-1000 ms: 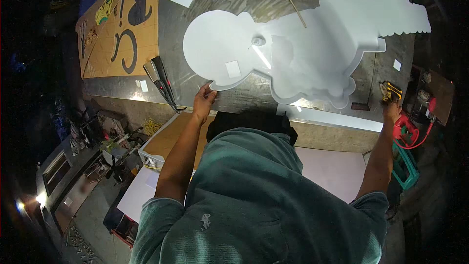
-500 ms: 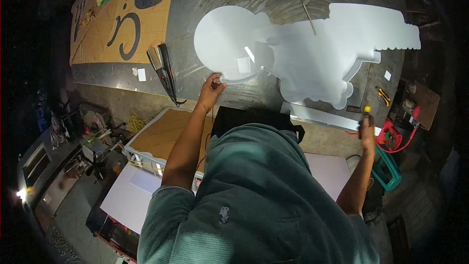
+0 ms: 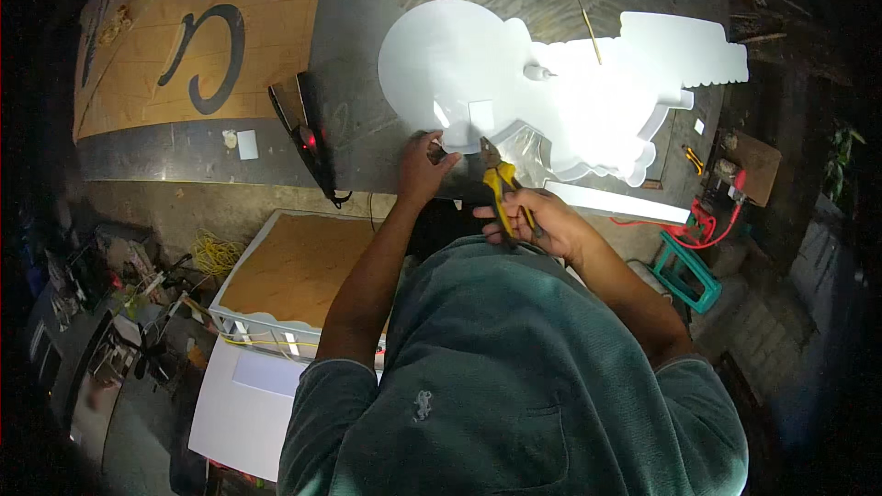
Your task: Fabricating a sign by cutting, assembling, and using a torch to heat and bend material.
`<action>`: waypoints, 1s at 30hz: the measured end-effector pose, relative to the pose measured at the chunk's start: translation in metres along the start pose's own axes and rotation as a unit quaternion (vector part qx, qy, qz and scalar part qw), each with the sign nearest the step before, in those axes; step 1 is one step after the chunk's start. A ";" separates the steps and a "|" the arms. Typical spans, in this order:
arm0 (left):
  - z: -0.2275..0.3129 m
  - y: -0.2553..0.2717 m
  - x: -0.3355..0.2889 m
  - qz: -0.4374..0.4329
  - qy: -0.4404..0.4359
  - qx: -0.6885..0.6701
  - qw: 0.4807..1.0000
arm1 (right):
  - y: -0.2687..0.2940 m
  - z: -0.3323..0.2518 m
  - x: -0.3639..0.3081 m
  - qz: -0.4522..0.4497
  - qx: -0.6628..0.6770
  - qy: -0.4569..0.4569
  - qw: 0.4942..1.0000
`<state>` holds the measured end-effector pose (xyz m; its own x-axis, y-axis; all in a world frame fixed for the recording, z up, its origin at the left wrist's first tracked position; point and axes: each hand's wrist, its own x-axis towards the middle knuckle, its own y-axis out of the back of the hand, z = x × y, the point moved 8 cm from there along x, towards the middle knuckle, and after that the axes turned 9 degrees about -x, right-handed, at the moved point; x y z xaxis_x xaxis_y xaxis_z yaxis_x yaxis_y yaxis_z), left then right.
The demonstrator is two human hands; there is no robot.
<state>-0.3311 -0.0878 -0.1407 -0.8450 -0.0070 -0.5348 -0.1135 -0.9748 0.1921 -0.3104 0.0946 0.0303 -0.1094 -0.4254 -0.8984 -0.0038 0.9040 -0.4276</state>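
Observation:
A large white flat cut-out with a round left end and a scalloped outline lies on the dark metal table. A narrow white strip stands along part of its edge. My left hand is closed at the lower rim of the round end, fingertips pinching the strip there. My right hand grips yellow-and-black pliers in front of my body. The plier handles are spread, and the jaws point away from me, close to the rim just right of my left hand.
A black hair straightener with a red light lies left of the cut-out. Further left is a brown sheet with dark letter shapes. A thin rod crosses the cut-out. At right are a yellow cutter knife and a green stool.
My right hand has swung from the table's right side to the middle, bringing the pliers beside my left hand. My left hand stays at the rim. The view has shifted a little.

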 end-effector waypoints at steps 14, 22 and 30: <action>0.008 0.008 -0.002 0.052 -0.020 -0.056 0.997 | -0.053 0.012 0.046 -0.026 0.100 -0.067 0.992; 0.009 0.008 -0.001 0.050 0.000 -0.067 0.996 | -0.058 0.006 0.048 -0.009 0.113 -0.059 0.992; -0.002 0.001 -0.001 0.009 0.029 -0.141 0.990 | -0.057 0.001 0.046 -0.019 0.159 -0.028 0.987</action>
<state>-0.3293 -0.0890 -0.1413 -0.8134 -0.0301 -0.5810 0.0586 -0.9978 -0.0303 -0.3147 0.0239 0.0135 -0.0595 -0.4683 -0.8816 0.3055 0.8322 -0.4627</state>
